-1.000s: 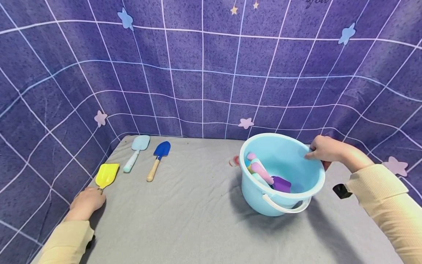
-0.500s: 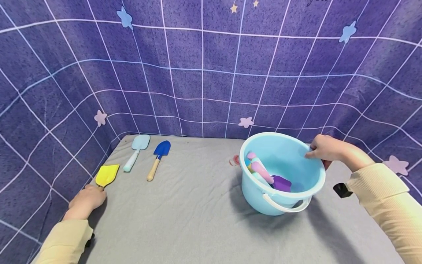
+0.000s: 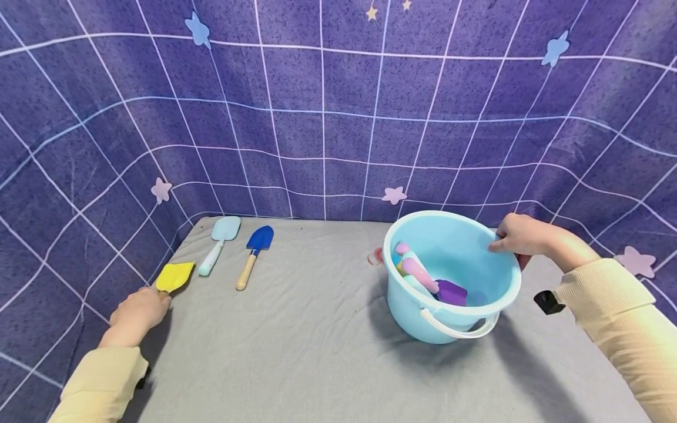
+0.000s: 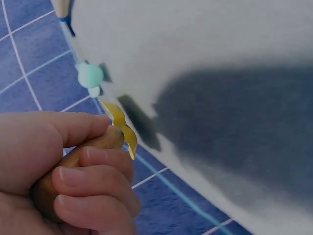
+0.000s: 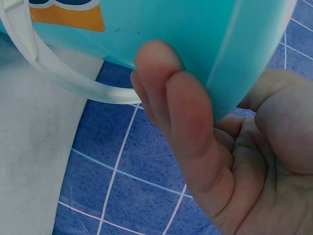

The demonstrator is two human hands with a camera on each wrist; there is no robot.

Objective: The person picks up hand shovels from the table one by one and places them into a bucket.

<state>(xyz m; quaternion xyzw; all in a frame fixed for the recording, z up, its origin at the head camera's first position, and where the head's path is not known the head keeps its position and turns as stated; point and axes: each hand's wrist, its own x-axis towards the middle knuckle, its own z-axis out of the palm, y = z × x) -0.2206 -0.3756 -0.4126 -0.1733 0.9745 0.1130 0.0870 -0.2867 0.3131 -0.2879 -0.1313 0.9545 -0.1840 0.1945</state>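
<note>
At the left, my left hand grips a small yellow shovel by its wooden handle, fingers curled round it. The shovel's blade is tilted, and its shadow lies apart from it in the left wrist view. On the right, my right hand pinches the rim of a light blue bucket, thumb on the inner side and fingers outside. Inside the bucket are a purple shovel blade and a pink and mint piece, partly hidden by the near wall.
A pale blue shovel and a dark blue trowel with a wooden handle lie at the back left. The white bucket handle hangs at the front. Grey cloth covers the table, with a purple curtain behind and beside it.
My left hand has risen slightly and gone a little forward with the yellow shovel, whose blade has tilted. The right hand and bucket stay in place.
</note>
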